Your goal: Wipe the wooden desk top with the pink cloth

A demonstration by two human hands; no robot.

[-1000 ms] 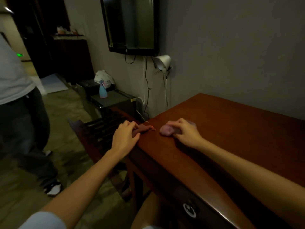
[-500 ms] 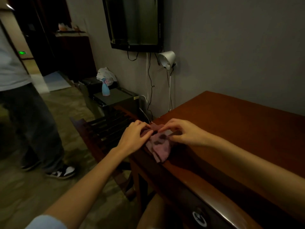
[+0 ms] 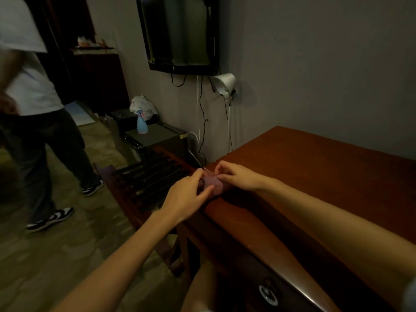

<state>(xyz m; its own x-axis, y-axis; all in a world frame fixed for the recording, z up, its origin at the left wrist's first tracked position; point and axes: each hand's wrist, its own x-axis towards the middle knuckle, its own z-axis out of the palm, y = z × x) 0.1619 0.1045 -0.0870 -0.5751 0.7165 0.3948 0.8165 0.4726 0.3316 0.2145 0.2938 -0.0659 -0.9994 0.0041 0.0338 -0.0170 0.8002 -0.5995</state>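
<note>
The pink cloth (image 3: 213,184) is bunched into a small wad at the left corner of the wooden desk top (image 3: 315,176). My left hand (image 3: 186,197) pinches its near side from over the desk's left edge. From the other side, my right hand (image 3: 238,176) grips the cloth with fingers curled over its top. Most of the cloth is hidden between the two hands.
A dark slatted wooden rack (image 3: 148,181) stands just left of the desk. Behind it a blue spray bottle (image 3: 142,124) sits on a dark cabinet. A white lamp (image 3: 225,84) and cables hang on the wall under a screen (image 3: 180,32). A person (image 3: 40,122) walks at the left.
The cloth, spread loosely over the desk corner half a second ago, is now gathered into a tight wad between both hands. The person at the left has stepped closer.
</note>
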